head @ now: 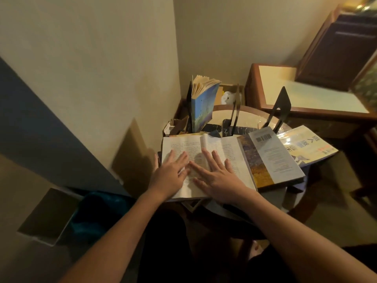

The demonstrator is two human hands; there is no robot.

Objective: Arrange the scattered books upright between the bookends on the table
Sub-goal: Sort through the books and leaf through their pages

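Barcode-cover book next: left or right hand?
Right. The right hand lies flat on the open book, beside the barcode-cover book; the left hand lies on its left page, farther away.

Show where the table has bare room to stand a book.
Bare tabletop shows between the upright blue book and the middle bookend, and again between it and the right bookend. The near half is crowded: the open book under the left hand and right hand, with the barcode book overlapping beside it.
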